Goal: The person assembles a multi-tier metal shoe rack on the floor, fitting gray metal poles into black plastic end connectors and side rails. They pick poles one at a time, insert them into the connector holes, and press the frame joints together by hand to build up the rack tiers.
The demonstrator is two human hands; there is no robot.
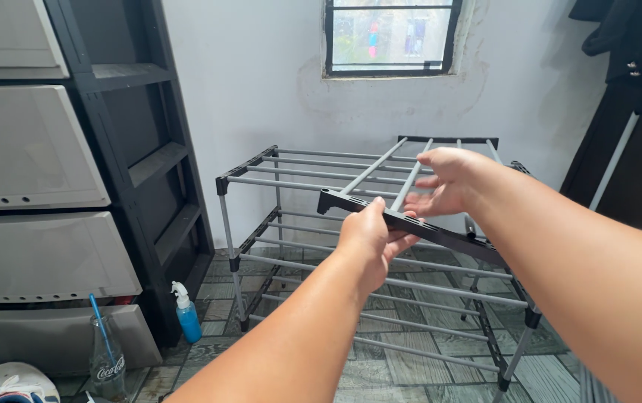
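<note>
Head view showed both arms reaching out over a grey metal rack frame [283,246] standing on the tiled floor [403,366]. The left hand [369,239] was closed around the near black side rail of a loose shelf panel [403,186], thumb on top and fingers curled under, so it bore the panel's weight from below. The right hand [448,183] lay further along and beyond the left, palm against the grey bars, fingers half curled over them rather than tightly clenched; that grip seemed to steady the tilt. The panel was held in the air above the frame's upper tier, slanting away from the hands toward the far wall, its far black rail just past the right fingertips, probably so its ends could be lined up with the frame's posts.

Off to the left of the left forearm stood a blue spray bottle [186,313], and nearer the bottom corner a glass bottle with a blue straw [106,358], both beside grey drawers [30,149]. The right hand's fingertips were hidden by the bars, the frame's right legs were covered by the right arm, and whether the panel touched the frame anywhere could not be told.
</note>
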